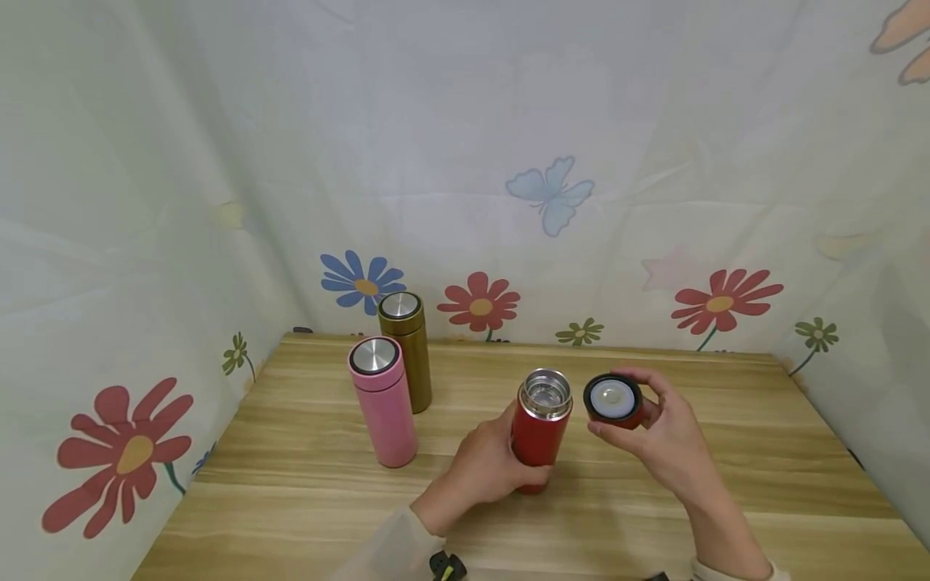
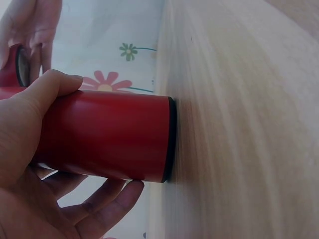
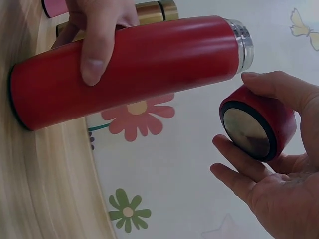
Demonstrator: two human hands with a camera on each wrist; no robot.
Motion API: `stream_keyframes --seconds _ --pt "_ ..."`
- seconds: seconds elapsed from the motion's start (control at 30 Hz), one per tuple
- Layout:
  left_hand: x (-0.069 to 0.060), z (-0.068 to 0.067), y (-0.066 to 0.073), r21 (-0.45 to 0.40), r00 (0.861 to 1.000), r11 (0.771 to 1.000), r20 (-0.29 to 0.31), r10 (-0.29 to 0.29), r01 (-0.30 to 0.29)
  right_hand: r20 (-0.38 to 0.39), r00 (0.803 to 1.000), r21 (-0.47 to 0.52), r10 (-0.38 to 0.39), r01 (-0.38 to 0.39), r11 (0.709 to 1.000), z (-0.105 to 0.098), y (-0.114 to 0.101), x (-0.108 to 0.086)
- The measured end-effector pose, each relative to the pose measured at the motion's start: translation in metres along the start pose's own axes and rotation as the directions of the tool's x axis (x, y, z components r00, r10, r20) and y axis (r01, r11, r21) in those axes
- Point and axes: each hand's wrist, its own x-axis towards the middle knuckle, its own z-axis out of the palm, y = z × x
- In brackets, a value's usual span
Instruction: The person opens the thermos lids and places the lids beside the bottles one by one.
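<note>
A red bottle (image 1: 538,440) stands uncapped on the wooden table, its steel mouth showing. My left hand (image 1: 488,464) grips its body from the left, thumb across the front; in the left wrist view the bottle's black base (image 2: 171,139) meets the tabletop. Just right of the mouth, my right hand (image 1: 672,440) holds the red lid (image 1: 613,401) between thumb and fingers, its pale inner side toward the head camera. The right wrist view shows the lid's metal top (image 3: 246,130) apart from the bottle's steel neck (image 3: 242,46).
Left of the red bottle, a pink bottle (image 1: 385,420) stands capped on the table (image 1: 305,484). Close behind it is a gold bottle (image 1: 416,355), also capped. A flower-printed cloth (image 1: 450,121) hangs behind the table and at both sides.
</note>
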Motion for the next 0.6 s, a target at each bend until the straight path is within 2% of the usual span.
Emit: stream_keyframes --seconds 0.27,0.43,0.6 --pt "0.0 0.0 0.0 0.002 1.0 1.0 0.0 -0.007 0.007 0.061 0.995 0.015 0.078 -0.079 0.997 -0.003 0.015 0.0" --pt "0.0 -0.001 0.001 0.007 1.0 1.0 0.005 -0.009 0.009 0.075 0.995 -0.101 0.072 -0.064 0.993 -0.006 0.026 0.001" --pt "0.0 -0.001 0.001 0.021 1.0 1.0 -0.002 -0.009 0.009 0.089 0.994 -0.232 0.058 -0.036 0.972 -0.008 0.036 0.001"
